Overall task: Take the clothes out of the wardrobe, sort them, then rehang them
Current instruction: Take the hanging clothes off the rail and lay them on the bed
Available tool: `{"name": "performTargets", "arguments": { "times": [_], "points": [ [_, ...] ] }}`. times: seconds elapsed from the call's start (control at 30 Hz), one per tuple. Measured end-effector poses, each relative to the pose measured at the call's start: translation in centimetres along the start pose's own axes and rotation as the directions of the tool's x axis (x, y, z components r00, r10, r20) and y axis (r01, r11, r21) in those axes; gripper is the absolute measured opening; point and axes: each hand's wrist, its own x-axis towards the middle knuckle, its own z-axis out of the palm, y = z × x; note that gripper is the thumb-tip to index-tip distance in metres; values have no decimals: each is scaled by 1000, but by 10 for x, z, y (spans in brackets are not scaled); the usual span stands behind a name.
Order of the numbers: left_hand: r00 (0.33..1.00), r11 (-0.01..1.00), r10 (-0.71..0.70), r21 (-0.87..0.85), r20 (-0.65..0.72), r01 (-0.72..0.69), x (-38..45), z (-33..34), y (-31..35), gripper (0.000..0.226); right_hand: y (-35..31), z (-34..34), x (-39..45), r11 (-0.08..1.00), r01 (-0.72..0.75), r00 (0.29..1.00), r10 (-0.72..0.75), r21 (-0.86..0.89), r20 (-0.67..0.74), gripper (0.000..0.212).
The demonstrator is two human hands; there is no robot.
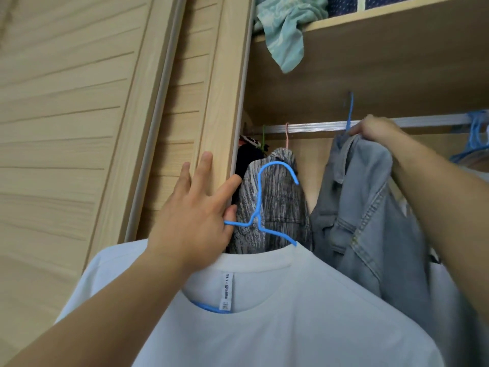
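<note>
A: Where is the white T-shirt (277, 327)?
B: Low in the foreground, outside the wardrobe opening, hung on a blue wire hanger (260, 205). Its shoulder line runs from lower left up and across to the right, neck opening facing the camera, with the label (227, 292) hanging down inside the collar

A: And which way does the hanger point?
B: The stem stands nearly upright; the hook (277, 168) curls over at the top and opens down to the right, in front of a grey streaked garment (275, 202) on the rail

A: How is it held?
B: The left hand (195, 215) pinches the hanger's left arm low between thumb and a finger; the other fingers are straight, spread up along the edge of the sliding door (211, 102)

A: The right hand (375, 128)?
B: Up at the metal rail (317, 127), curled round the collar of a denim jacket (362, 207) and the neck of its blue hanger, whose hook rises above the rail. The jacket hangs long, straight down, just right of the grey garment

A: Anything above?
B: A crumpled teal cloth (285, 30) spills over the shelf (370, 19) edge
</note>
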Motion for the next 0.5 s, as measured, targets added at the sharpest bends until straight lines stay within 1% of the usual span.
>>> {"name": "performTargets", "arguments": {
  "times": [0.07, 0.13, 0.23, 0.3, 0.4, 0.47, 0.5],
  "points": [
    [1000, 1000, -8, 3, 18, 8, 1, -1, 0, 55, -3, -1, -26, 995, -13, 1000, 13, 97, 5, 49],
    [999, 999, -36, -1, 35, 36, 2, 0, 1, 56, 4, 11, -67, 977, -9, 1000, 5, 212, 18, 37],
    [994, 999, -54, 4, 94, 54, 2, 1, 2, 59, 29, 37, -145, 938, -96, 991, 60, 333, 118, 29],
    [989, 997, -71, 4, 133, 71, -2, 0, 2, 62, 46, 47, -189, 912, -155, 983, 105, 380, 148, 28],
    [981, 997, -60, -37, 183, 67, -18, -3, 5, 66, 69, 35, -234, 865, -256, 967, 220, 432, 131, 25],
    [975, 994, -61, -76, 214, 78, -24, -9, 7, 72, 75, 15, -253, 829, -259, 966, 233, 497, 114, 23],
    [966, 987, -82, -115, 247, 113, -26, -16, 10, 75, 76, 4, -262, 807, -261, 964, 247, 529, 98, 21]
  ]
}}
